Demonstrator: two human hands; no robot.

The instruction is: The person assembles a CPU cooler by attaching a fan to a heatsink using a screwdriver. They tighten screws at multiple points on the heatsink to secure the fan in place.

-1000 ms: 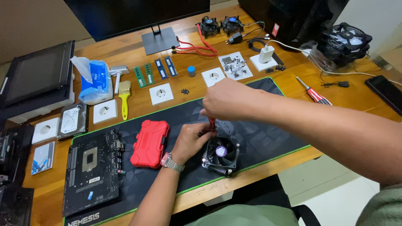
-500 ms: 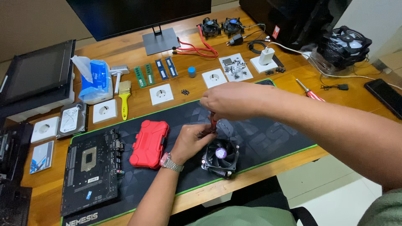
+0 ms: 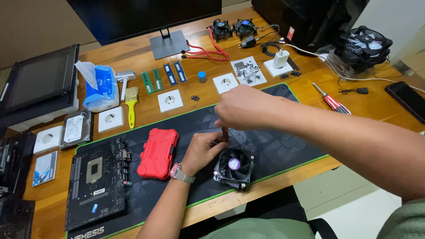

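The right hand (image 3: 241, 108) has been lifted slightly, screwdriver (image 3: 225, 132) still clenched; the cooler fan (image 3: 233, 166) is steadied by the grasping left hand (image 3: 201, 152).

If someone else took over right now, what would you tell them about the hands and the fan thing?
Left hand: steadies the black round cooler fan with a purple hub at its upper left corner.
Right hand: grips a thin red-handled screwdriver, tip down at that corner.
The fan sits on the black green-edged desk mat, near the front edge. The red plastic case lies shut, left of the fan.
The black motherboard lies further left, untouched.
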